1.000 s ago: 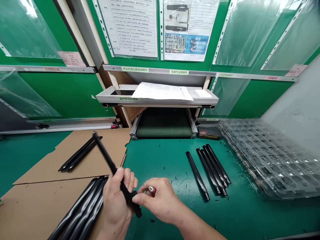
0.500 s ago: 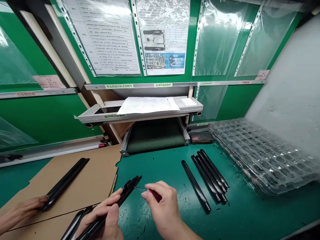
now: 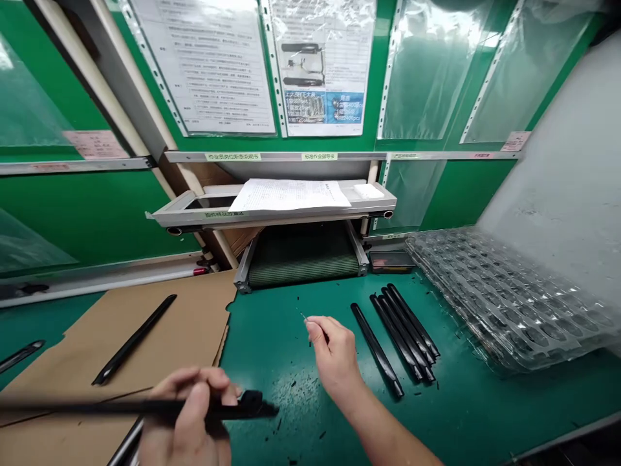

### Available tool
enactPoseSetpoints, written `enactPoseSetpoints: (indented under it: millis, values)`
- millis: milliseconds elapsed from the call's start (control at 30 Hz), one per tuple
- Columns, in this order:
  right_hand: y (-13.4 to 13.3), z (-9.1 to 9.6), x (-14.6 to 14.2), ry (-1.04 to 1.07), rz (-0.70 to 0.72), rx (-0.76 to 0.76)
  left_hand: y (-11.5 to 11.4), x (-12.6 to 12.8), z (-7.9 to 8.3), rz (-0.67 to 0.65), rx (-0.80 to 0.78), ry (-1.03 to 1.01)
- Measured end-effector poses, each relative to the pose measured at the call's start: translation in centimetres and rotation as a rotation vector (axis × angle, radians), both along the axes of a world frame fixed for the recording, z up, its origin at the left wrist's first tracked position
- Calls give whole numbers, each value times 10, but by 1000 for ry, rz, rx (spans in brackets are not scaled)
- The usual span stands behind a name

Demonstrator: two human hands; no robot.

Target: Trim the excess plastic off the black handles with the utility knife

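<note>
My left hand (image 3: 187,411) is closed around a long black plastic part (image 3: 251,402), which lies nearly level and is blurred by motion along its left end. My right hand (image 3: 334,356) pinches a thin, metallic, blade-like tool (image 3: 303,316); most of it is hidden in the fingers. The tool is apart from the black part, up and to its right. Beneath my left hand another black part (image 3: 125,445) shows in part. On the cardboard (image 3: 194,323) lies a further long black part (image 3: 136,338).
Right of my right hand lie a single black strip (image 3: 377,349) and a group of several strips (image 3: 405,333). Clear plastic trays (image 3: 509,298) are stacked at the right. A conveyor belt (image 3: 303,252) stands behind, under a shelf (image 3: 369,206). Black scraps litter the green table (image 3: 272,323).
The held part has swung from slanting to nearly level. My right hand has moved up and right, taking the tool off the part. Another person's hand at the left has gone from view.
</note>
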State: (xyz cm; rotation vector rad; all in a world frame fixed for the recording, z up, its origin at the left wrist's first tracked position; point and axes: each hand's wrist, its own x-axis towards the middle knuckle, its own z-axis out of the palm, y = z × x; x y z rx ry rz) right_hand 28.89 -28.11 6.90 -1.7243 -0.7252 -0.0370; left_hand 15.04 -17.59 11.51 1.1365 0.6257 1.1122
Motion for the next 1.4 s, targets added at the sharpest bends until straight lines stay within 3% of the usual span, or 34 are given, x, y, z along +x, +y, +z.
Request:
enactPoseSetpoints:
  millis: [133, 233, 400, 533, 700, 833, 900, 1000, 1067, 1233, 1400]
  values:
    - [-3, 4, -29, -54, 342, -69, 5, 18, 11, -187, -195, 37]
    - [-1, 3, -49, -218, 421, -121, 10, 19, 6, -273, -366, 110]
    - [9, 3, -52, -523, 321, -149, 7, 14, 4, -325, -509, 162]
    - [10, -2, -55, -592, 314, -137, 4, 14, 7, -324, -542, 161]
    - [9, 1, -61, -278, 397, -52, 4, 13, 5, -320, -535, 147]
    - [4, 7, -51, -33, 309, -140, 4, 13, 4, -338, -546, 113]
    - [-3, 6, -47, 3, 336, -162, 6, 13, 4, -316, -528, 103]
    - [-15, 2, -50, 56, 419, -57, 8, 14, 3, -272, -507, 110]
    - [-19, -3, -56, 112, 392, 40, 9, 15, 1, -256, -509, 124]
    - [-16, -9, -64, -3, 293, 147, 4, 19, 2, -269, -534, 147]
    - [-4, -1, -50, -114, 219, 160, -4, 18, 3, -226, -528, 210]
